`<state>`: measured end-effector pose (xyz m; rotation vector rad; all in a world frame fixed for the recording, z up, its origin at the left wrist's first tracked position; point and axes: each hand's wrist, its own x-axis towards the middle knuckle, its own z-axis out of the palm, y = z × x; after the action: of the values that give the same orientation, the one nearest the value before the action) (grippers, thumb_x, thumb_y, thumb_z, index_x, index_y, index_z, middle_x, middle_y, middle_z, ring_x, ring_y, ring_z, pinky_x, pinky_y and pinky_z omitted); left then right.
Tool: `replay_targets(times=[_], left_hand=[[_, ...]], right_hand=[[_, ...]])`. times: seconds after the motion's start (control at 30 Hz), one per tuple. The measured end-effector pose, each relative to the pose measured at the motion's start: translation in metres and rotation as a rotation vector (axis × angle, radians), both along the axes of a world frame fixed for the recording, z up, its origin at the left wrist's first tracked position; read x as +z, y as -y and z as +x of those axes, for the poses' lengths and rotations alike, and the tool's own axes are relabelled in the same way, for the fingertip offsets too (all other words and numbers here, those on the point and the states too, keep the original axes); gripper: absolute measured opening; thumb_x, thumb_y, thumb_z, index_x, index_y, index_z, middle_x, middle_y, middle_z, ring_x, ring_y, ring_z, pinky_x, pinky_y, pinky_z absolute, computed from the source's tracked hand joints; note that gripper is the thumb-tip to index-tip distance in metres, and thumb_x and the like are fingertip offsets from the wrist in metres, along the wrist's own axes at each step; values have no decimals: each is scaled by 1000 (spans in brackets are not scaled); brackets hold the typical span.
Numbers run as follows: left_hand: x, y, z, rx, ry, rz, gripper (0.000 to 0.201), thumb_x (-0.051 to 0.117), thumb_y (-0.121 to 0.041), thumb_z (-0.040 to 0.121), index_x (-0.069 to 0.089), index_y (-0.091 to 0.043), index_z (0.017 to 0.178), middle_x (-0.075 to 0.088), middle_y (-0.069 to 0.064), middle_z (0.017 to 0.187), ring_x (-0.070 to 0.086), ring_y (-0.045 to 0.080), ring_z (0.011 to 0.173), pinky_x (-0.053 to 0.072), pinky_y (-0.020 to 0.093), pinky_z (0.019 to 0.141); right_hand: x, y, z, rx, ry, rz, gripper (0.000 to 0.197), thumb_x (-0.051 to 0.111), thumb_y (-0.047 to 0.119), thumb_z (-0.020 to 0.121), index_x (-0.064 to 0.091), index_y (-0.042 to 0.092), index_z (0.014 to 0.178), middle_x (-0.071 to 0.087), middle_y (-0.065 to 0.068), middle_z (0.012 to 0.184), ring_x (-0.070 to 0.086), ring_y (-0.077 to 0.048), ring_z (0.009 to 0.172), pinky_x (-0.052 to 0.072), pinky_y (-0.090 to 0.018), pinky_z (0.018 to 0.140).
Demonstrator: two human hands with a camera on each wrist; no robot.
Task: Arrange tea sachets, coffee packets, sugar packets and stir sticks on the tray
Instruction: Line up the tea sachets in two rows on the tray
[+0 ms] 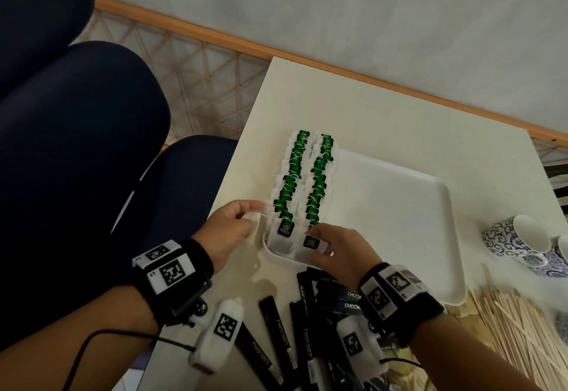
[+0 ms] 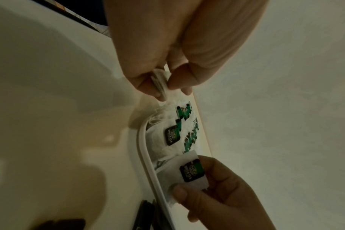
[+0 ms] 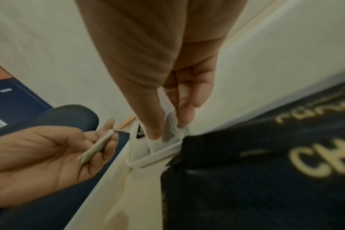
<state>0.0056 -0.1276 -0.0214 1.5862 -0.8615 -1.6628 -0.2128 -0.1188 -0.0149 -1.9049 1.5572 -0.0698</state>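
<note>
- Far left: dark blue chair cushions (image 1: 76, 132) beside the desk (image 1: 353, 104), woven mat (image 1: 196, 67) on the floor behind.
- Left hand (image 1: 229, 232) just off the tray's left edge, above the desk; fingers (image 2: 148, 84) curled, pinching a small stack of white tea bags (image 1: 253, 229) between thumb and fingertips, seen edge-on from the left wrist.
- White tray (image 1: 415, 206) lying flat on the desk, its near left corner close to both hands.
- Two rows of tea bags (image 1: 302, 175) with green and black tags, overlapped like shingles, running along the tray's left side from far end to near end.
- Right hand (image 1: 338, 250) at the near end of the right row; fingers (image 2: 213, 168) narrowed on one tea bag (image 1: 310, 244), thumb on its near edge, fingertips behind it, tag facing up, the bag low over the tray's near rim.
- Black coffee packets (image 1: 295, 335) with gold lettering piled loosely on the desk in front of the tray, partly under the right wrist.
- Wooden stir sticks (image 1: 522, 335) heaped on the desk at the tray's near right corner.
- Blue and white patterned cups (image 1: 519, 241) on their sides to the right of the tray, well apart from the hands.
- Sugar packets not made out anywhere.
</note>
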Motion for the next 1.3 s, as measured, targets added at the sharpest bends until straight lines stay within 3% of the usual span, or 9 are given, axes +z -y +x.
replay_targets(times=[0.17, 0.33, 0.53, 0.6, 0.83, 0.93, 1.07, 1.2, 1.3], left_hand=[[0, 0, 1, 44, -93, 11, 40, 48, 17, 84, 61, -17, 99, 56, 12, 106, 58, 18, 88, 56, 19, 62], [-1, 0, 1, 83, -160, 24, 24, 55, 5, 90, 63, -16, 100, 61, 8, 98, 62, 21, 84, 57, 32, 70], [-1, -1, -1, 90, -132, 6, 20, 56, -2, 92, 67, -18, 96, 67, 4, 90, 63, 15, 77, 55, 28, 71], [-1, -1, -3, 82, -148, 17, 21, 55, -3, 93, 68, -19, 95, 69, 2, 87, 64, 15, 75, 54, 28, 68], [1, -6, -13, 46, -243, 65, 22, 54, -7, 95, 67, -14, 110, 72, 10, 99, 69, 23, 82, 59, 29, 66], [3, -7, -20, 46, -283, 64, 24, 53, -6, 95, 66, -14, 113, 71, 9, 86, 68, 21, 75, 60, 30, 67], [7, -9, -26, 45, -329, 63, 23, 52, -5, 96, 65, -15, 112, 74, 11, 92, 71, 21, 78, 59, 27, 63], [6, -9, -22, 46, -311, 66, 25, 51, -7, 96, 66, -16, 114, 70, 14, 97, 67, 27, 87, 60, 32, 73], [5, -9, -20, 61, -326, 77, 21, 55, -11, 94, 68, -16, 111, 68, 10, 92, 67, 22, 78, 60, 32, 72]], right_hand=[[-7, 3, 1, 34, -65, -17, 34, 63, 46, 86, 63, 26, 114, 66, 8, 110, 61, -12, 90, 44, -21, 73], [-4, 10, -1, -39, -46, -32, 32, 65, 40, 85, 62, 27, 114, 67, 7, 103, 59, -13, 85, 47, -26, 76], [-7, 5, -2, -10, -57, -8, 30, 61, 29, 88, 58, 28, 118, 56, 14, 87, 55, -14, 84, 41, -23, 71], [-8, 5, -3, 0, -58, -72, 32, 62, 30, 87, 56, 30, 118, 57, 12, 98, 58, -13, 92, 44, -25, 75], [4, 0, 9, -32, 192, -345, 18, 67, 37, 84, 65, 34, 102, 49, 21, 90, 53, -1, 76, 48, -22, 68], [9, -1, 23, 18, 199, -274, 31, 70, 45, 80, 65, 32, 107, 56, 16, 90, 53, -2, 76, 49, -23, 72], [3, -3, 34, 1, 128, -248, 46, 72, 47, 76, 61, 33, 118, 60, 11, 100, 57, -5, 85, 49, -23, 76], [2, -1, 35, -57, 228, -259, 23, 61, 26, 88, 69, 27, 109, 70, 6, 93, 61, -7, 75, 51, -25, 72], [6, 2, 34, -156, 355, -137, 16, 58, 24, 91, 73, 22, 90, 69, 1, 76, 59, -12, 67, 49, -28, 66]])
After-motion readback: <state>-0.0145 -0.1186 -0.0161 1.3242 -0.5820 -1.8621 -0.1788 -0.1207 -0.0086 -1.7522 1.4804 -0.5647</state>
